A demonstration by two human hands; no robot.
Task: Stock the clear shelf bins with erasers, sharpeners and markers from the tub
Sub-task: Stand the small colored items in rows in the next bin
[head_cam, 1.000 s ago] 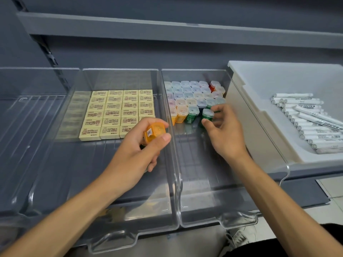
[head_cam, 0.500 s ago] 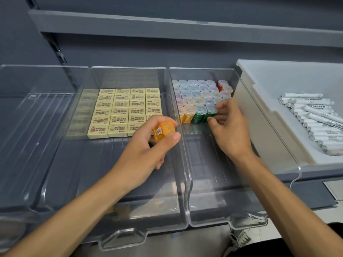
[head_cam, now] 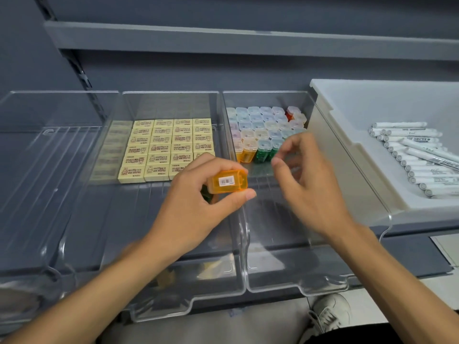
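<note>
My left hand (head_cam: 198, 202) grips an orange sharpener (head_cam: 227, 181) with a barcode sticker, held over the wall between the middle and right bins. My right hand (head_cam: 310, 180) hovers just in front of the rows of colourful sharpeners (head_cam: 263, 127) standing in the right clear bin (head_cam: 298, 281), fingers apart and holding nothing. Yellow erasers (head_cam: 164, 147) lie in neat rows in the middle clear bin (head_cam: 173, 301). White markers (head_cam: 417, 157) lie in the white tub (head_cam: 347, 135) at the right.
A third clear bin (head_cam: 37, 170) stands at the far left with nothing in it. A grey shelf board (head_cam: 248, 40) runs above the bins. My shoe (head_cam: 327, 314) shows on the floor below the shelf edge.
My right hand has pulled back from the green sharpeners at the front row and opened. My left hand with the orange sharpener has shifted slightly right, toward the right bin.
</note>
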